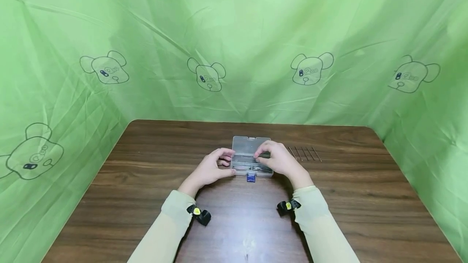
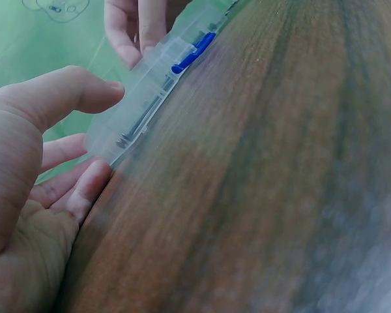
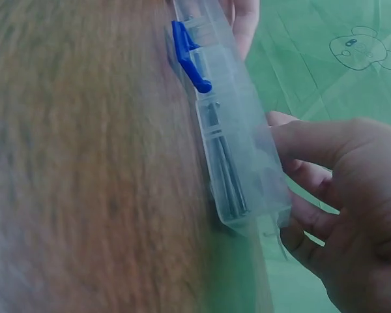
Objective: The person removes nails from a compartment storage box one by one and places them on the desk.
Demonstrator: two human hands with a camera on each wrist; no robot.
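Observation:
A clear plastic compartment box (image 1: 241, 172) lies with its lid (image 1: 246, 145) raised toward the back and a blue latch (image 1: 250, 177) hanging at the front. Thin metal nails (image 3: 227, 163) lie in its front compartments. My left hand (image 1: 212, 168) holds the box's left end, thumb at the front corner and fingers along the side. Over the right half, my right hand (image 1: 279, 158) reaches into the box with thumb and forefinger pinched together. A thin nail-like piece shows at those fingertips, partly hidden by the fingers.
Several thin dark nails (image 1: 307, 154) lie in a slanted row on the wooden table (image 1: 351, 198), right of the box. Green cloth (image 1: 248, 104) with printed bear heads hangs behind the table and at both sides. A small black camera is strapped on each wrist.

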